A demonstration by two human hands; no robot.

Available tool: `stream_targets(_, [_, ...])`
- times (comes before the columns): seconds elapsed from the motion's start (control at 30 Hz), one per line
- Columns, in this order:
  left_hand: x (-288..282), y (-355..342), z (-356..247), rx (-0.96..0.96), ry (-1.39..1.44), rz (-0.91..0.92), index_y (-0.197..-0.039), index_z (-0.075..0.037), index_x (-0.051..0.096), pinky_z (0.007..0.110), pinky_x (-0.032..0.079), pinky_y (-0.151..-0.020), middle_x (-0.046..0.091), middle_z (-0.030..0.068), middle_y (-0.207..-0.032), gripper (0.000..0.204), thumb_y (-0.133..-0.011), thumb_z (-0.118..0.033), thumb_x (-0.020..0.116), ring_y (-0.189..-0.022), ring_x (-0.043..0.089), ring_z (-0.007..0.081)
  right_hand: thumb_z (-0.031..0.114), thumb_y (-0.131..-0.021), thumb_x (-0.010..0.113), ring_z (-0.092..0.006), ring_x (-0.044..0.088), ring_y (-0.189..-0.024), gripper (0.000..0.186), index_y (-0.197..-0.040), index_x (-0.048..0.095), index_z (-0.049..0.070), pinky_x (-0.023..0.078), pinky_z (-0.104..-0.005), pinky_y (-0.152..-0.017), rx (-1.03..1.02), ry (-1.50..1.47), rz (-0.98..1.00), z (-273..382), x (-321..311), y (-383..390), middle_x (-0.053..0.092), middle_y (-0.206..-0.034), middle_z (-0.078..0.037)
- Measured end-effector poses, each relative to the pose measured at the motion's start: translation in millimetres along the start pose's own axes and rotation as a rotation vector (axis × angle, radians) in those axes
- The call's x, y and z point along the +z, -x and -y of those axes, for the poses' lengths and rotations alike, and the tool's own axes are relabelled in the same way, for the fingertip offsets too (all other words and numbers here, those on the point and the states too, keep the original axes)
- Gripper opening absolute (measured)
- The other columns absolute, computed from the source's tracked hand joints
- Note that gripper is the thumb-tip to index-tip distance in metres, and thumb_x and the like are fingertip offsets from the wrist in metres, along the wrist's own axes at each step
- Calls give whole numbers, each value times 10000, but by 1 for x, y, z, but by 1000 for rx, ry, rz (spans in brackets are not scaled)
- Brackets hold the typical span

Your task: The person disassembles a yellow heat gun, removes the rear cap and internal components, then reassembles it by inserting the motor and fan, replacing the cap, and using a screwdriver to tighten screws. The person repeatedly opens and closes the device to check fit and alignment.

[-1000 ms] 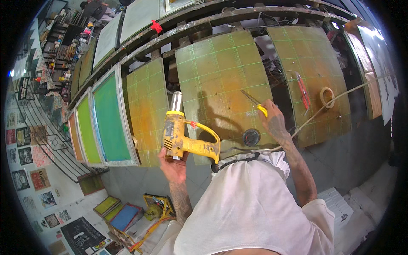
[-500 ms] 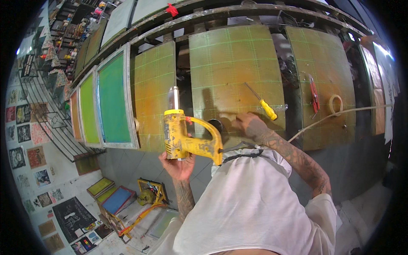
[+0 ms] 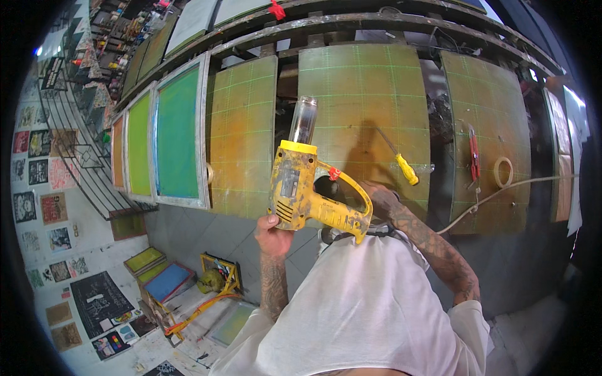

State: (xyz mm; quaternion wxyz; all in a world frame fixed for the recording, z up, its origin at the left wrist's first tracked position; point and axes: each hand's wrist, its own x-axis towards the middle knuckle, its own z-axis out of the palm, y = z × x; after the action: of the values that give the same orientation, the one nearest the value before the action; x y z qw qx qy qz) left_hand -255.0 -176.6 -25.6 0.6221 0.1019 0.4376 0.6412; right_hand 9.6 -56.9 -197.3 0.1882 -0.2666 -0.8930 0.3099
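My left hand (image 3: pixel 274 238) grips the base of a yellow, paint-scuffed heat gun (image 3: pixel 291 182). Its metal nozzle (image 3: pixel 303 122) points away from me, tilted a little right, above the boards. My right hand (image 3: pixel 380 195) is behind the loop handle, near the front edge of the middle board (image 3: pixel 351 94); its fingers are largely hidden. Beside it, partly covered by the heat gun, is a dark round object (image 3: pixel 325 185) whose kind I cannot make out. A screwdriver (image 3: pixel 406 169) with a yellow handle lies beyond my right hand.
Red-handled pliers (image 3: pixel 474 156) and a tape roll (image 3: pixel 503 172) lie on the right board (image 3: pixel 489 119). A pale cable (image 3: pixel 483 202) crosses its front. Framed screens (image 3: pixel 182 138) lean at the left. Dark gaps separate the boards. A wooden rail (image 3: pixel 351 22) runs behind.
The heat gun has moved right and risen closer to view, its nozzle now tilting right. My right hand has shifted slightly toward me and is now partly behind the handle. The view has shifted too.
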Motion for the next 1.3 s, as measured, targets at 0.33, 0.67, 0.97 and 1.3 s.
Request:
stream_targets(0.33, [9, -15, 5, -49, -108, -24, -1574, 3, 408, 558, 454, -1140, 504, 220, -1560, 887, -824, -423, 615, -1408, 520, 386, -23, -979, 685, -105, 633, -892, 99, -1076, 704, -32, 524, -265, -786, 540, -838, -568, 88, -158, 7, 700, -1050, -67])
stream_targets(0.67, [29, -25, 5, -73, -99, 36, -1584, -13, 403, 568, 433, -1162, 476, 243, -1578, 899, -831, -443, 636, -1439, 491, 378, -41, -864, 761, -279, 659, -894, 182, -1035, 738, 16, 544, -377, -801, 254, -312, -487, 150, -168, 8, 710, -1033, -115])
stream_targets(0.97, [32, -25, 10, -34, 7, 51, -1515, 37, 465, 585, 458, -1151, 592, 178, -1476, 804, -814, -326, 616, -1370, 571, 351, 9, -857, 771, -271, 613, -934, 164, -1018, 748, 30, 495, -396, -844, 242, -223, -475, 145, -162, 9, 686, -994, -85])
stream_targets(1.3, [29, -23, 17, 3, 44, 87, -1511, 42, 462, 506, 436, -1168, 591, 182, -1477, 795, -816, -314, 608, -1366, 571, 342, 19, -851, 773, -270, 594, -911, 135, -979, 744, 51, 461, -399, -825, 200, -176, -463, 146, -163, 11, 670, -963, -73])
